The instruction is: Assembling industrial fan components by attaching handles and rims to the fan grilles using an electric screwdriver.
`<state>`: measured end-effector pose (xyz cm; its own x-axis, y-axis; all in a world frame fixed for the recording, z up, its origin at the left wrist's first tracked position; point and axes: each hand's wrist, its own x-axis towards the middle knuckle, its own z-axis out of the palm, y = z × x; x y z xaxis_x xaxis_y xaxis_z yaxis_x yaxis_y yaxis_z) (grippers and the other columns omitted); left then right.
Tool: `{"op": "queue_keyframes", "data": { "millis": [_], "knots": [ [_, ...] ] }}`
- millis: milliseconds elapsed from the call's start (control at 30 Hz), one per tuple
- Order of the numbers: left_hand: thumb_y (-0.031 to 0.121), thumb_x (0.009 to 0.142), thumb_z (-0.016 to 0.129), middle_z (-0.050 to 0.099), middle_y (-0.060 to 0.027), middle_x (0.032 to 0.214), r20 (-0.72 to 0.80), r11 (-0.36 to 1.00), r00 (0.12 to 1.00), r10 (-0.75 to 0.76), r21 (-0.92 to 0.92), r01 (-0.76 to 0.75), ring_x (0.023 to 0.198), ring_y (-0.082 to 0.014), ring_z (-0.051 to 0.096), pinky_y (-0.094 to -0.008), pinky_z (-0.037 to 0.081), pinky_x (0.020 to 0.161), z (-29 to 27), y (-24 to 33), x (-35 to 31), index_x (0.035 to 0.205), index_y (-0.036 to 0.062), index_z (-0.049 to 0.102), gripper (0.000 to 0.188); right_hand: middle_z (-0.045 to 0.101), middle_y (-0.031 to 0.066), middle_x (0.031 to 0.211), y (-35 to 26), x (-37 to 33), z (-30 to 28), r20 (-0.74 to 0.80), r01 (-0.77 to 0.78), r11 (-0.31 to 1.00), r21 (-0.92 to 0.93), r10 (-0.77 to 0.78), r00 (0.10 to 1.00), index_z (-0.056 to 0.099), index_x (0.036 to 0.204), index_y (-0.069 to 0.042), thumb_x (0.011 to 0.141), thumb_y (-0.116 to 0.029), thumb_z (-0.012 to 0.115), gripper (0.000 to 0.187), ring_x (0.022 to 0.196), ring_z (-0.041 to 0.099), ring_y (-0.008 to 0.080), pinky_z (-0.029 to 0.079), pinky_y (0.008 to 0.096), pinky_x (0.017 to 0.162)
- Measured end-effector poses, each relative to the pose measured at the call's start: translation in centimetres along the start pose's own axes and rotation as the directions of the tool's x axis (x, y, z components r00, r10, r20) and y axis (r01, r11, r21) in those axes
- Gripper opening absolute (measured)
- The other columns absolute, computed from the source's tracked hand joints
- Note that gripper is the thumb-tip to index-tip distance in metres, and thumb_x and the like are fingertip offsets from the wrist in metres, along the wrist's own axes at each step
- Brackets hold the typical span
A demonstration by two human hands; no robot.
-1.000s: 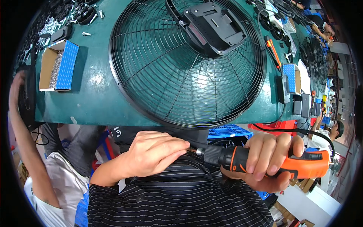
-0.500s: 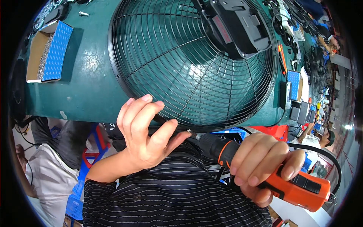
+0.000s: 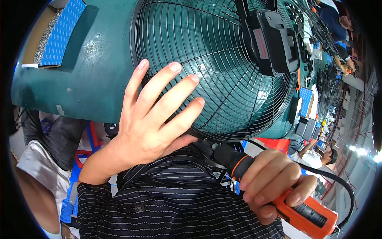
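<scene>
My left hand (image 3: 149,121) is open, its fingers spread over the near left rim of a round black wire fan guard (image 3: 134,44). The thumb points right, toward the tip of an orange-and-black electric screwdriver (image 3: 312,217). Whether the thumb touches the rim cannot be made out. My right hand (image 3: 272,179) is wrapped round the screwdriver, holding it with its black nose toward the guard's near edge; its very tip is hard to see. A black plastic housing (image 3: 274,44) sits at the middle of the guard.
On the green table (image 3: 95,75), a blue-and-brown cardboard box (image 3: 63,36) of small metal screws stands at the far left. A black cable (image 3: 334,173) loops from the screwdriver. Another blue box (image 3: 305,101) lies right of the guard. Other people work nearby on both sides.
My left hand has gone from bent fingers, with a small metal piece near its thumb, to spread fingers reaching farther over the guard. The screwdriver has moved slightly left and down. The whole view has shifted.
</scene>
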<state>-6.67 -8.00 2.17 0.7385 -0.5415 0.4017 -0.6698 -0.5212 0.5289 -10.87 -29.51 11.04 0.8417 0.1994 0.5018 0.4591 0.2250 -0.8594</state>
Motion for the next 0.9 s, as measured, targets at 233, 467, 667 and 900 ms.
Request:
{"op": "queue_keyframes", "data": {
  "millis": [233,467,667,900],
  "knots": [
    [0.047,0.068,0.079,0.055,-0.0155,0.135,-0.02,1.0,0.999,0.025,0.001,-0.025,0.129,-0.0415,0.047,-0.0661,0.03,0.108,0.1,-0.3,0.2,0.121,0.0112,0.061,0.067,0.067,0.011,0.075,0.4,2.4,-0.9,0.333,-0.131,0.981,0.143,0.077,0.94,0.054,0.108,-0.005,0.076,0.005,0.076,0.041,0.058,0.066,0.0201,0.057,0.0305,0.053],
    [0.051,0.066,0.081,0.054,-0.0167,0.136,-0.026,0.998,0.998,0.053,0.038,-0.052,0.129,-0.0414,0.046,-0.0638,0.03,0.109,-0.5,-0.5,0.4,0.122,0.0101,0.06,0.072,0.066,0.0137,0.079,0.9,3.5,-3.0,0.527,-0.231,0.908,0.351,0.012,0.85,0.062,0.097,-0.002,0.075,0.008,0.075,0.028,0.059,0.064,0.0227,0.054,0.0338,0.055],
    [0.03,0.079,0.078,0.044,-0.0214,0.144,-0.183,0.909,0.909,-0.375,-0.264,0.322,0.133,-0.036,0.043,-0.0456,0.031,0.113,-2.6,-4.2,3.8,0.139,0.0036,0.048,0.072,0.063,0.0264,0.104,-2.1,-0.5,-7.3,-0.123,0.029,0.887,0.461,0.032,0.992,0.052,0.117,0.001,0.087,-0.006,0.067,0.035,0.054,0.057,0.0188,0.05,0.0318,0.051],
    [0.016,0.09,0.07,0.045,-0.017,0.146,-0.036,0.684,0.86,-0.509,-0.623,0.379,0.136,-0.0247,0.041,-0.0347,0.029,0.114,-1.9,-8.5,10.3,0.147,-0.003,0.037,0.069,0.07,0.0202,0.104,-4.3,-7.4,-10.7,-0.842,-0.559,0.805,0.198,0.431,0.323,0.056,0.113,-0.002,0.084,-0.012,0.069,0.033,0.064,0.067,0.019,0.053,0.0301,0.058]
  ]
}}
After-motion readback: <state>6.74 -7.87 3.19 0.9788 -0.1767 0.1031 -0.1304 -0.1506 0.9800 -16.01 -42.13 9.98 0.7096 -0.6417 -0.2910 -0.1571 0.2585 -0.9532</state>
